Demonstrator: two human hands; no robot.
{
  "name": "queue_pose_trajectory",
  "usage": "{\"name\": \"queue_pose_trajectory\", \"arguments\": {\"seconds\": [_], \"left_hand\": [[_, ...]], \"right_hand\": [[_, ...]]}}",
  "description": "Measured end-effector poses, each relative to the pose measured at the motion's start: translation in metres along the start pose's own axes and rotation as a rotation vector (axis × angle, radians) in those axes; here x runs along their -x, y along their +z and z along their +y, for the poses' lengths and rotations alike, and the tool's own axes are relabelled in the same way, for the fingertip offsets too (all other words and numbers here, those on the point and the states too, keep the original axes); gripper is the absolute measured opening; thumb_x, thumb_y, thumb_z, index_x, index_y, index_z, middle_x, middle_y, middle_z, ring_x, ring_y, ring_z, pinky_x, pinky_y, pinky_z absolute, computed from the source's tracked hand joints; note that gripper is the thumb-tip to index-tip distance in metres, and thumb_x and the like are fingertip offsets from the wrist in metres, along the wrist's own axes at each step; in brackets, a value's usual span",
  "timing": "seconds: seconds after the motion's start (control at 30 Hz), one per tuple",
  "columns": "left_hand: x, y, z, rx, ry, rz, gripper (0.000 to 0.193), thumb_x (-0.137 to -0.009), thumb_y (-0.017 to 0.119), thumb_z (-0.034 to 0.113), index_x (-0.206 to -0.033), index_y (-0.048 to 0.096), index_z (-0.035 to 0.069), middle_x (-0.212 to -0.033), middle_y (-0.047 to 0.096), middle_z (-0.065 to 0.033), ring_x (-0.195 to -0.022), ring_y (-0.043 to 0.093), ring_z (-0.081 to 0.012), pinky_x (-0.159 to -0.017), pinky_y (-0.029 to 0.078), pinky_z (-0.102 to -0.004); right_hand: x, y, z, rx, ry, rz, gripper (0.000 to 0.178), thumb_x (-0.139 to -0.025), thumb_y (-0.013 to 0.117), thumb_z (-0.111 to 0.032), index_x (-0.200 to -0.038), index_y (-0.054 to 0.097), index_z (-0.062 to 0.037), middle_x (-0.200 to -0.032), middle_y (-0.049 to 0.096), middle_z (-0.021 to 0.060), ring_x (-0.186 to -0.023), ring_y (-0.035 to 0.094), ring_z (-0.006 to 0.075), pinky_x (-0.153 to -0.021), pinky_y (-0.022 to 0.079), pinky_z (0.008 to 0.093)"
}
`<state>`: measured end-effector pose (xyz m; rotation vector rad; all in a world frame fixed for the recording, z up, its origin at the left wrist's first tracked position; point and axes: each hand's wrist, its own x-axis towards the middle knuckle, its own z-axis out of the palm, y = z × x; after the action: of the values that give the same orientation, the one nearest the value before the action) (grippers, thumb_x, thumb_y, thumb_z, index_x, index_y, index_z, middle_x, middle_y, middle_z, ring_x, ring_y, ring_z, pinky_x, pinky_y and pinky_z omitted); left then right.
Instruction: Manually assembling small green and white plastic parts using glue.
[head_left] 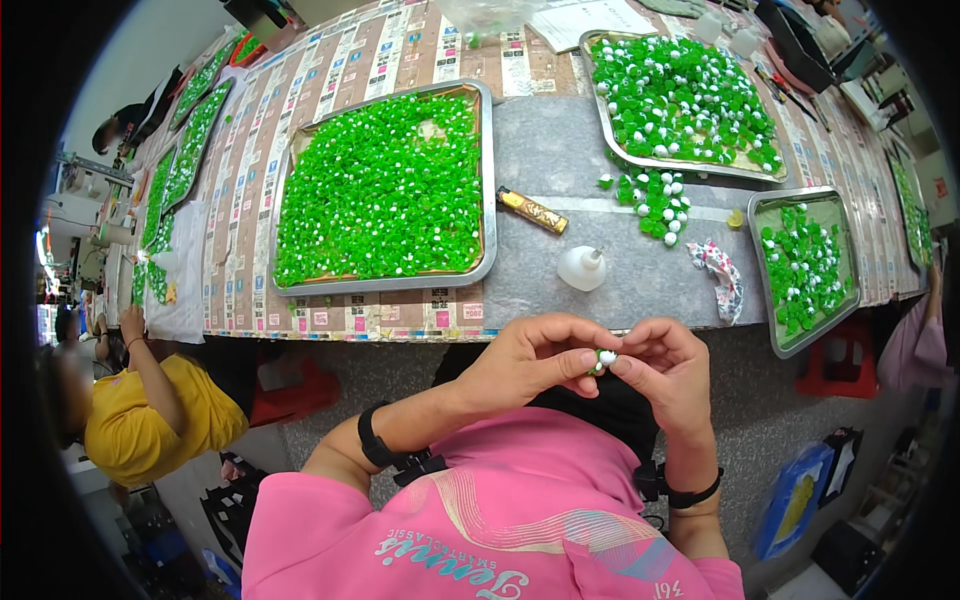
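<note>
Close to my body, just off the table's front edge, my left hand [535, 362] pinches a small green-and-white plastic piece [604, 361] between thumb and fingers. My right hand [664, 372] has its fingers curled in from the other side, with the thumb against the same piece. Fingertips partly cover it, so its exact shape does not show. Beyond the hands, a white squeeze bottle with a thin tip [582, 268] stands on a grey mat [540, 140]. A loose pile of green pieces with white balls [655, 207] lies farther back on the mat.
A big metal tray [488, 190] full of green-and-white pieces sits at left. Another filled tray [690, 170] stands at the back right, with a smaller one [852, 240] near the right edge. A yellow-black oblong object [533, 210] and a floral cloth band [725, 285] lie between. A person in yellow [165, 415] works at left.
</note>
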<state>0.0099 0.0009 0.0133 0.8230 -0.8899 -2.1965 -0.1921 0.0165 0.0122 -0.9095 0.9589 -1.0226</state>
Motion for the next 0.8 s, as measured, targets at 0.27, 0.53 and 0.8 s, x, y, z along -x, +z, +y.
{"name": "queue_pose_trajectory", "arguments": {"seconds": [0.27, 0.53, 0.8], "left_hand": [[-0.001, -0.006, -0.006, 0.031, 0.035, -0.014, 0.025, -0.091, 0.057, 0.009, -0.115, 0.055, 0.002, -0.097, 0.061, -0.0071, -0.081, 0.063, -0.0149, -0.076, 0.055, -0.029], [-0.005, -0.007, -0.024, 0.157, 0.067, 0.003, 0.022, -0.09, 0.058, 0.008, -0.111, 0.057, 0.002, -0.093, 0.059, -0.0052, -0.079, 0.064, -0.015, -0.072, 0.055, -0.0265], [-0.005, -0.004, -0.023, 0.146, 0.068, 0.0, 0.021, -0.089, 0.06, 0.007, -0.11, 0.059, 0.002, -0.094, 0.059, -0.0052, -0.078, 0.064, -0.0157, -0.072, 0.056, -0.0265]], "right_hand": [[-0.001, 0.002, 0.004, -0.119, 0.017, -0.042, 0.024, -0.08, 0.068, 0.004, -0.102, 0.058, 0.0029, -0.096, 0.065, 0.0105, -0.09, 0.064, 0.015, -0.08, 0.053, 0.027], [-0.002, 0.001, 0.011, -0.112, -0.02, -0.046, 0.02, -0.079, 0.068, 0.004, -0.097, 0.061, 0.0026, -0.093, 0.066, 0.0098, -0.086, 0.064, 0.0151, -0.078, 0.053, 0.0273], [-0.001, -0.002, 0.014, -0.133, -0.025, -0.058, 0.017, -0.078, 0.069, 0.004, -0.093, 0.06, 0.002, -0.091, 0.065, 0.0093, -0.085, 0.064, 0.0151, -0.076, 0.054, 0.0276]]}}
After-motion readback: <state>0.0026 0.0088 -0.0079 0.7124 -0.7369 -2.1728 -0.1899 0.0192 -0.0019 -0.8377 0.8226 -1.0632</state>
